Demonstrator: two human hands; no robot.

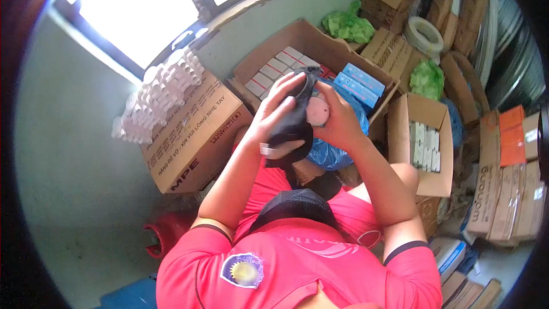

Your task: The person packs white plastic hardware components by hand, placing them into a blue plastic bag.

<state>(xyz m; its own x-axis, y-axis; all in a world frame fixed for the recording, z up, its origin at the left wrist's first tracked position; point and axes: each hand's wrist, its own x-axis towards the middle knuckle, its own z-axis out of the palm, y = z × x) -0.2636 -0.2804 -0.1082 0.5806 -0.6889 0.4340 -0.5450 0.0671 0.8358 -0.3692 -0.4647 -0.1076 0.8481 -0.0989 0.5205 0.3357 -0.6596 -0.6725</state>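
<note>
black cloth (291,123) in both hands

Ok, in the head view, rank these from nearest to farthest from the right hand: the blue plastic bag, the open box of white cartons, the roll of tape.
1. Blue plastic bag: directly beneath the right hand, practically touching.
2. Open box of white cartons: to the hand's right, on the floor.
3. Roll of tape: farthest, up by the stacked boxes at the back.

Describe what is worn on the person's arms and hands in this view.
Both arms are bare from above the elbow down, and the left hand and right hand wear no gloves. The short sleeves of the bright red shirt end in dark trim bands. A round blue and yellow badge sits on the shirt.
</note>
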